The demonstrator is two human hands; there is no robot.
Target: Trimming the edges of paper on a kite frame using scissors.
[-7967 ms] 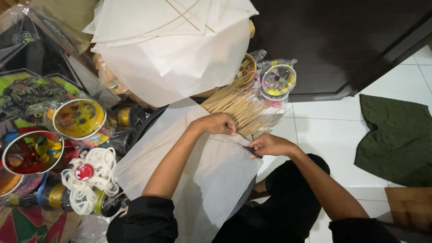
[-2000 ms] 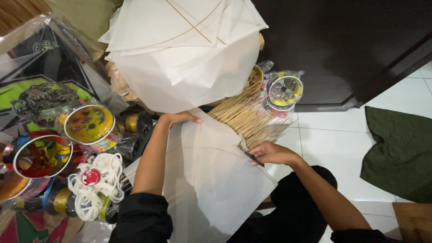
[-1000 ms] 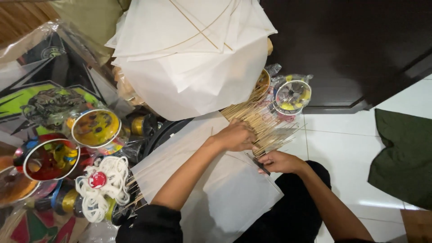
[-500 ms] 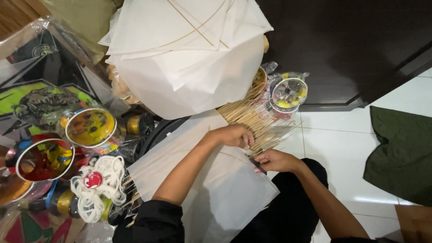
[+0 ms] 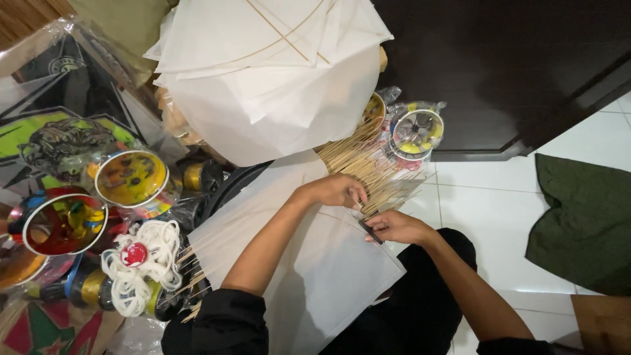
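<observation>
A white paper kite sheet [image 5: 309, 263] lies across my lap and the floor. My left hand [image 5: 336, 190] rests on its far edge, fingers curled, next to a bundle of thin bamboo sticks [image 5: 368, 167]. My right hand [image 5: 393, 227] sits just beside it at the sheet's right corner, closed on a small dark tool [image 5: 369, 233] that touches the paper edge. What the left fingers pinch is too small to tell.
A stack of finished white kites [image 5: 269, 72] hangs above the sheet. Colourful string reels [image 5: 131, 177] and a white string coil [image 5: 141, 266] lie at left. Wrapped reels [image 5: 415, 131] sit by a dark wooden cabinet [image 5: 499, 66]. A green cloth [image 5: 582, 223] lies on the white tiles.
My left hand swung from the sheet's far left edge over to the right corner beside my right hand. In the last half second both hands barely shifted.
</observation>
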